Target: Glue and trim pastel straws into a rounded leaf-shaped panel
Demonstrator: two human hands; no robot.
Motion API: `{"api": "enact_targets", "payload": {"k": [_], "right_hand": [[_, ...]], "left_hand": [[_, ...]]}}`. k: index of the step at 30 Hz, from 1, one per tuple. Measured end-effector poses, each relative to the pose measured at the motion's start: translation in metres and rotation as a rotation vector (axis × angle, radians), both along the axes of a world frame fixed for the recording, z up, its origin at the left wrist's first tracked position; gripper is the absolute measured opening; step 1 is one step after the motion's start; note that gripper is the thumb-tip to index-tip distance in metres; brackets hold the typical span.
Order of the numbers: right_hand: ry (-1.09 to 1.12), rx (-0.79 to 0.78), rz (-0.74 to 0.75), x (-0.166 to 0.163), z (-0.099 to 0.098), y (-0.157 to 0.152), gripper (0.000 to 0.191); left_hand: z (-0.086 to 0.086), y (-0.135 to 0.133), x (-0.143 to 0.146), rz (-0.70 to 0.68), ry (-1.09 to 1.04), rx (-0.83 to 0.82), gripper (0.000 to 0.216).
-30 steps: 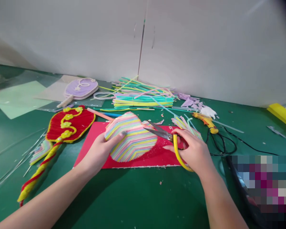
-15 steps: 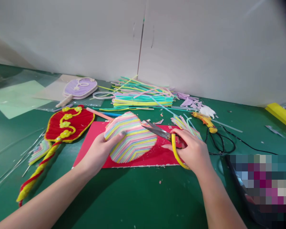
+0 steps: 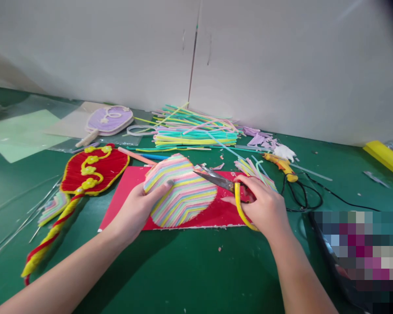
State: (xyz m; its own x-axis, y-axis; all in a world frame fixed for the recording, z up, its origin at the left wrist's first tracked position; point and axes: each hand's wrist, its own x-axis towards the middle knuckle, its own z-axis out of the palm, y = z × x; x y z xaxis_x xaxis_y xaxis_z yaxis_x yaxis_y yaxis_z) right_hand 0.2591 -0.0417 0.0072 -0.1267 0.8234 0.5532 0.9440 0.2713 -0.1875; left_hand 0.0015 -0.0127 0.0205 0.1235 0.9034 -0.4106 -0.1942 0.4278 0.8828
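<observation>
My left hand (image 3: 138,213) pinches the striped panel (image 3: 186,192) at its nine o'clock edge, thumb on top, over the red sheet (image 3: 127,192). My right hand (image 3: 262,203) is curled around the scissors (image 3: 218,179), blades slightly parted at the panel's two o'clock. A slip could miscut the panel; a loose left-hand grip could let it rotate.

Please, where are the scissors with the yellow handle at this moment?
In the head view, right of centre, the scissors are in the right hand, above the red sheet, blades pointing left toward the striped piece.
</observation>
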Motion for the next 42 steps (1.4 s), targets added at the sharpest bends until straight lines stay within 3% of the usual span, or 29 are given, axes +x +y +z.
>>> {"api": "enact_targets", "payload": {"k": [12,24,32,42], "right_hand": [[-0.045,0.037,-0.017,-0.001,0.0,0.0,0.037],[-0.024,0.039,-0.024,0.001,-0.006,0.0,0.032],[0.072,-0.113,-0.025,0.002,0.004,-0.003,0.042],[0.002,-0.12,-0.019,0.0,0.003,-0.002,0.043]], "left_hand": [[0.005,-0.002,0.003,0.022,0.035,-0.023,0.047],[-0.005,0.001,-0.004,-0.003,0.013,0.021,0.05],[-0.003,0.002,-0.005,0.004,0.063,0.09,0.056],[-0.006,0.003,-0.01,-0.027,0.121,0.129,0.041]]}}
